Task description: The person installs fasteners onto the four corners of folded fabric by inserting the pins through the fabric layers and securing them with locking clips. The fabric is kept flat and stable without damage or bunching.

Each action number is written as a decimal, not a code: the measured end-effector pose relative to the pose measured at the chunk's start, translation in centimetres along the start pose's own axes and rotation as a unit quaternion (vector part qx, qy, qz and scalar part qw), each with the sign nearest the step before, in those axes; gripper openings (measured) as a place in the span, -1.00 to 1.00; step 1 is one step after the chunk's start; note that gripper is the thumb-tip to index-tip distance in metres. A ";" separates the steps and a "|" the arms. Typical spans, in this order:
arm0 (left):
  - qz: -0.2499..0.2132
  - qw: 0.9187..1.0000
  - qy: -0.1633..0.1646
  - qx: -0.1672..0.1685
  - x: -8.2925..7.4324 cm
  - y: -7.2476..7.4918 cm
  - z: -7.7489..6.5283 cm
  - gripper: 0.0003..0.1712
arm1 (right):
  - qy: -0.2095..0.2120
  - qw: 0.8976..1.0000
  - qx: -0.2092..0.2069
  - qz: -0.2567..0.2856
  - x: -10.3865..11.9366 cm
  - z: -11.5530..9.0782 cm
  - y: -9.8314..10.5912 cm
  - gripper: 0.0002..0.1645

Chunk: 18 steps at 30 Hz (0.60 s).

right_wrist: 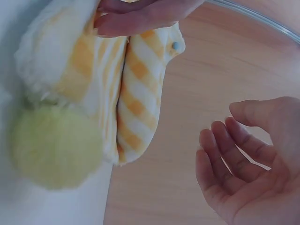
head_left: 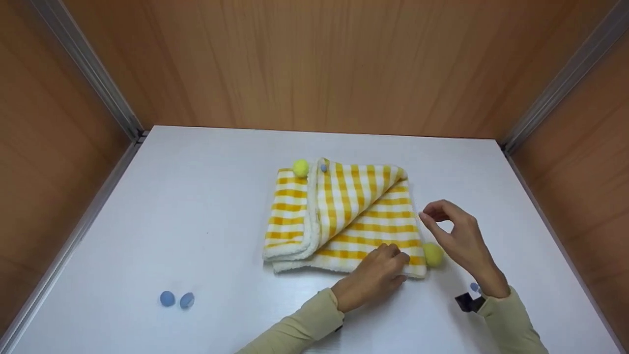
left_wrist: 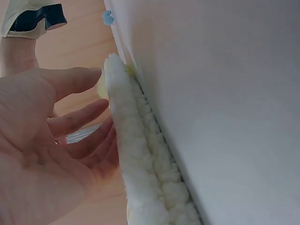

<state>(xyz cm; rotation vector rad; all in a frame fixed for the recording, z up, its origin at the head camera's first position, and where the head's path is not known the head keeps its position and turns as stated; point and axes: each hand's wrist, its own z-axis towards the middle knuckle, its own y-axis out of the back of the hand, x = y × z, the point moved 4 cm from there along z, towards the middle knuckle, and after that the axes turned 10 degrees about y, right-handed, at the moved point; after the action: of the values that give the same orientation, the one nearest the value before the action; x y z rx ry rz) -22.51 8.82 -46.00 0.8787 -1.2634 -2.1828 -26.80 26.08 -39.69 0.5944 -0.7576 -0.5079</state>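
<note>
A yellow-and-white checked cloth (head_left: 378, 231) with a fluffy white edge (left_wrist: 136, 140) lies folded on the white table, its upper flap turned back diagonally. My left hand (head_left: 376, 273) rests its fingertips on the front right part of the cloth; the thumb and fingers (left_wrist: 77, 119) are extended along its edge. To the right of the cloth, my right hand (head_left: 457, 236) hovers with loosely bent fingers and nothing in them. Below it, a yellow pom-pom (head_left: 433, 254) sits against the cloth's right front corner, large in the right wrist view (right_wrist: 56, 147).
Another yellow pom-pom (head_left: 300, 168) and a small blue ball (head_left: 324, 168) sit at the cloth's back left. Two blue round pieces (head_left: 167, 298) lie at front left. More small blue pieces (head_left: 474, 287) are near my right wrist. Wooden panels (head_left: 314, 64) enclose the table.
</note>
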 end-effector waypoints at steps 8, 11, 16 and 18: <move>0.024 0.999 0.039 -0.004 0.0 -0.4 0.4 -0.79 | -0.011 1.000 -0.009 -0.006 -0.7 -1.2 1.0 -0.84; -0.014 0.998 0.060 -0.005 0.1 -0.3 0.6 -0.88 | -0.009 1.000 -0.009 -0.008 -0.8 -1.4 1.3 -0.85; -0.091 0.989 0.105 -0.047 0.8 0.8 1.1 -0.89 | -0.012 1.000 0.006 -0.023 -0.9 -1.6 1.8 -0.85; -0.115 0.983 0.125 -0.068 1.3 1.5 1.4 -0.88 | -0.015 0.999 0.018 -0.028 -1.1 -1.6 2.1 -0.85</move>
<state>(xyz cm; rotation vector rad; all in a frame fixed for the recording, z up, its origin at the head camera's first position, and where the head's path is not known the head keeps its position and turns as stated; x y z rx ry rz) -24.26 8.07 -44.55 1.2491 -0.9215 -2.2144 -25.83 28.77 -39.77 0.6441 -0.7822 -0.5565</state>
